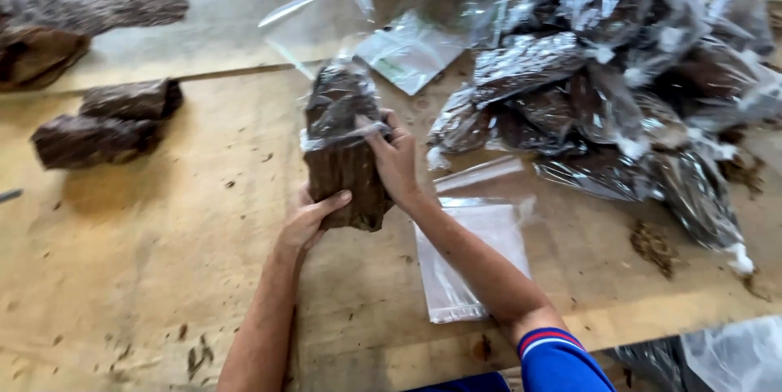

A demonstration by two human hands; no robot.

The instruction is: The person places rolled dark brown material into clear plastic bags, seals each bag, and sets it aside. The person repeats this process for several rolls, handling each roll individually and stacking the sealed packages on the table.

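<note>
A dark brown bundle of dried leaves stands upright over the wooden table. Its upper half sits inside a clear plastic bag whose open end rises loose above it. My left hand grips the bare lower end of the bundle. My right hand pinches the bag's edge against the bundle's right side.
Two bare leaf bundles lie at the left. A large heap of bagged bundles fills the right. Empty clear bags lie flat under my right forearm, and another empty bag lies behind the bundle. Leaf crumbs dot the table.
</note>
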